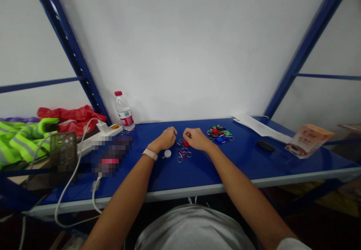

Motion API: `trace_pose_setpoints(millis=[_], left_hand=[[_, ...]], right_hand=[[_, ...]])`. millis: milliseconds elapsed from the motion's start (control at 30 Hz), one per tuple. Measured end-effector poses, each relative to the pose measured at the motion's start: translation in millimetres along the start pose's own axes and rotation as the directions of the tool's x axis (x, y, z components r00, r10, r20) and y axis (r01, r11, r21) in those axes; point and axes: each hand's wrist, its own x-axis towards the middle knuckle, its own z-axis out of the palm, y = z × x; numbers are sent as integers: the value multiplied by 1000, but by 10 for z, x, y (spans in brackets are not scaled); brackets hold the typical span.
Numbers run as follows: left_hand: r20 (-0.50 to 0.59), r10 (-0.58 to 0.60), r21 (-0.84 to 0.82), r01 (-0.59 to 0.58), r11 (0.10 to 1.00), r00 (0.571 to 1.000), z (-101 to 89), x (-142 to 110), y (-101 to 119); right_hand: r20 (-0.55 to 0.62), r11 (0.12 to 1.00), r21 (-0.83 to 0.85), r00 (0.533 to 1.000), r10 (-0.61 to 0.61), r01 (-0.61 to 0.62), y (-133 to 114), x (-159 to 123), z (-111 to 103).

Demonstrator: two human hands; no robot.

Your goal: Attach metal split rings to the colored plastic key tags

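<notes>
My left hand point(167, 139), with a pale band at the wrist, is closed with its fingers curled above the blue table. What its fingertips hold, if anything, is too small to make out. Just to its right, my right hand point(197, 137) is also closed, thumb and fingers drawn together. Under its fingertips lies a red key fob point(185, 144); I cannot tell whether they touch it. Nearer the front are red clips with metal key rings point(179, 159). A round white-faced disc point(167, 153) lies below my left hand. Right of my hands sits a pile of coloured key fobs point(220, 133).
A water bottle point(125, 112), a power strip point(90, 141) and a blurred-out phone point(113, 157) with a white cable occupy the left. To the right are white papers point(258, 125), a black case point(265, 146) and a small carton point(307, 141). A white wall point(180, 54) rises behind.
</notes>
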Motion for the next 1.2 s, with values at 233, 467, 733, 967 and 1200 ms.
trace_pose_setpoints(millis=[233,467,733,967,1200], left_hand=[[4,-4,-5,4,1000,1000,-19,2,30],[7,-21,-4,21,1000,1000,-36,-3,59],[14,-30,-7,30,1000,999,-49,-2,76],[5,-29,-11,29,1000,1000,-42,-6,71],[2,-28,-24,28,999,1000,-22,-4,36]], right_hand=[[-1,1000,9,1000,-2,2,7,-1,7],[4,1000,14,1000,-4,4,10,2,7],[-2,1000,13,1000,-6,6,15,0,12],[-3,1000,4,1000,-12,12,10,1,6],[-2,1000,8,1000,-5,5,17,2,17]])
